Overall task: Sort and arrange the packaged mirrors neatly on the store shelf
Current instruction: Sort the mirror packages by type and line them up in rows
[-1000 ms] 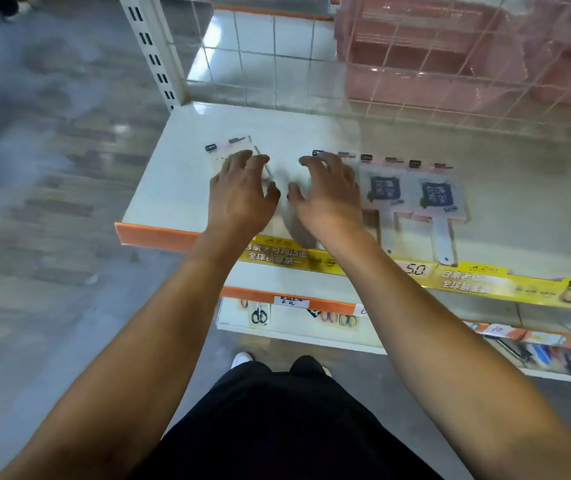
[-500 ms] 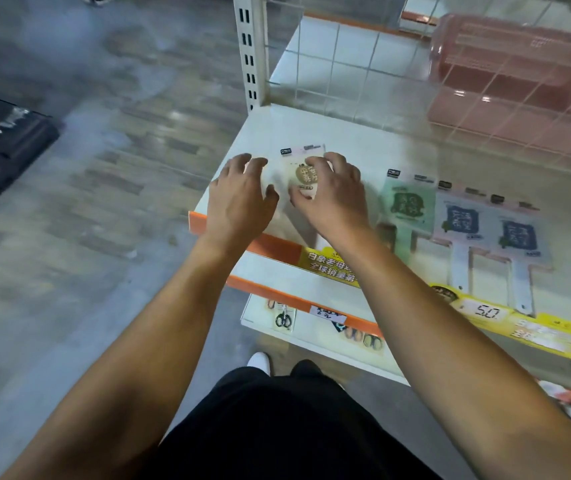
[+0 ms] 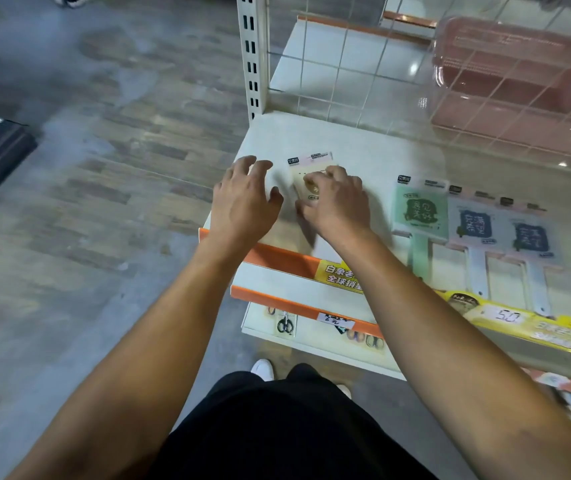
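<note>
A cream packaged mirror [image 3: 304,170] lies flat at the left end of the white shelf [image 3: 363,157]. My right hand [image 3: 339,204] sits on top of it, fingers bent over its face and thumb at its left edge, hiding most of it. Just left of the mirror, my left hand [image 3: 244,202] hovers low over the shelf with spread fingers, holding nothing. To the right lie a green mirror [image 3: 421,211] and two pale mirrors with blue labels [image 3: 476,225] [image 3: 533,239], overlapping in a row with handles toward me.
A wire grid panel [image 3: 346,64] backs the shelf, with a pink plastic basket [image 3: 519,74] behind it. A slotted upright post [image 3: 251,53] stands at the shelf's left corner. Yellow price strips [image 3: 505,318] run along the front edge. Scissors [image 3: 284,323] hang on the shelf below.
The view has swung left and closer. My right hand's fingers have curled more over the cream mirror. My left hand stays beside it, fingers spread a little wider.
</note>
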A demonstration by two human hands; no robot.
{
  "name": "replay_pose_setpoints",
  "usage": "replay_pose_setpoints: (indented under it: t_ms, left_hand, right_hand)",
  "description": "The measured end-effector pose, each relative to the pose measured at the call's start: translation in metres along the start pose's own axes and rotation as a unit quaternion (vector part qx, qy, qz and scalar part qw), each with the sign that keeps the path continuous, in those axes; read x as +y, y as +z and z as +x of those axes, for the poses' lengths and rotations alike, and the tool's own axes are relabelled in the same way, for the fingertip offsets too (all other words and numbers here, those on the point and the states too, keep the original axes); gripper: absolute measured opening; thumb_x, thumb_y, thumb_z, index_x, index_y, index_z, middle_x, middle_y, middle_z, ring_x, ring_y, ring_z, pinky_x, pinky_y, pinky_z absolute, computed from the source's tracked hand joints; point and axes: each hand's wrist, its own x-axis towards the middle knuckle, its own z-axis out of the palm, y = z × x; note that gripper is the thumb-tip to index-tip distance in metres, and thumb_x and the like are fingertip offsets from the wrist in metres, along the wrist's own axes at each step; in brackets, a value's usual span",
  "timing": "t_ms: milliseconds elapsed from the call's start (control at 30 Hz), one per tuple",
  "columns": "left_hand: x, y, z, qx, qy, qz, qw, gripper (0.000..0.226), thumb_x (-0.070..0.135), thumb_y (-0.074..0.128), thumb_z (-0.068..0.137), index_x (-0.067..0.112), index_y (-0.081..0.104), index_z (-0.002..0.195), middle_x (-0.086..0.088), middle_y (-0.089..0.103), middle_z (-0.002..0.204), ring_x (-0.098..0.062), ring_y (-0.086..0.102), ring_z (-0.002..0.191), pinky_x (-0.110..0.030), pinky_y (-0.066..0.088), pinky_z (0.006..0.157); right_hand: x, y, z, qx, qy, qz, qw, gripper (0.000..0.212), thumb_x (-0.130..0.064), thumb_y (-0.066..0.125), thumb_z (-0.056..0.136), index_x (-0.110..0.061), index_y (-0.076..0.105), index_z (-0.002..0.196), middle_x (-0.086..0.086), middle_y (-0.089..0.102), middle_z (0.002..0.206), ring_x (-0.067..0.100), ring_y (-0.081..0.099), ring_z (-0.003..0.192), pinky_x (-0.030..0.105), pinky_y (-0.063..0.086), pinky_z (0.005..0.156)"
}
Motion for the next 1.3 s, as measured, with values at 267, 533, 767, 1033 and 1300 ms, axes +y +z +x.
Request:
replay_pose_setpoints:
  t_ms: [267, 533, 767, 1033, 1300]
  left_hand:
    - [-0.009, 0.001, 0.005, 0.004, 0.035, -0.020, 0.999, 0.046, 0.031, 0.055, 0.085, 0.016, 0.054, 0.128, -0.007, 0.050, 0.137, -0.030, 0.052, 0.120, -0.047, 0.047, 0.092]
    - [0.008, 0.001, 0.007, -0.025, 0.064, -0.026, 0.997, 0.046, 0.029, 0.056, 0.088, 0.017, 0.051, 0.132, -0.008, 0.046, 0.140, -0.031, 0.046, 0.127, -0.048, 0.043, 0.098]
    - [0.061, 0.016, 0.010, -0.039, 0.117, -0.032, 0.992, 0.048, 0.031, 0.056, 0.089, 0.016, 0.050, 0.134, -0.009, 0.046, 0.141, -0.032, 0.047, 0.126, -0.047, 0.044, 0.097]
    - [0.128, 0.045, 0.001, -0.083, 0.165, -0.034, 0.982, 0.049, 0.033, 0.054, 0.090, 0.020, 0.048, 0.137, -0.007, 0.041, 0.145, -0.029, 0.045, 0.129, -0.043, 0.042, 0.099]
    - [0.172, 0.059, -0.007, -0.108, 0.176, -0.036, 0.978, 0.046, 0.033, 0.055, 0.090, 0.022, 0.049, 0.135, -0.004, 0.040, 0.146, -0.028, 0.044, 0.130, -0.045, 0.041, 0.103]
  right_hand:
    - [-0.011, 0.000, -0.006, 0.020, 0.038, 0.005, 0.999, 0.041, -0.040, 0.069, 0.078, -0.029, 0.064, 0.116, -0.002, 0.048, 0.135, 0.032, 0.044, 0.116, 0.040, 0.039, 0.094]
    - [-0.007, -0.019, -0.016, 0.060, 0.061, 0.023, 0.996, 0.036, -0.043, 0.067, 0.078, -0.027, 0.062, 0.110, -0.006, 0.049, 0.130, 0.030, 0.044, 0.114, 0.036, 0.038, 0.091]
    - [0.034, -0.048, -0.030, 0.075, 0.115, 0.018, 0.990, 0.032, -0.043, 0.066, 0.078, -0.025, 0.061, 0.104, -0.003, 0.048, 0.129, 0.032, 0.044, 0.115, 0.037, 0.037, 0.088]
    - [0.094, -0.076, -0.057, 0.090, 0.175, 0.004, 0.981, 0.041, -0.043, 0.064, 0.079, -0.020, 0.062, 0.112, 0.000, 0.048, 0.130, 0.035, 0.044, 0.116, 0.041, 0.039, 0.093]
    - [0.137, -0.094, -0.072, 0.105, 0.210, -0.001, 0.972, 0.038, -0.043, 0.064, 0.082, -0.022, 0.061, 0.114, 0.000, 0.049, 0.128, 0.034, 0.044, 0.116, 0.039, 0.038, 0.090]
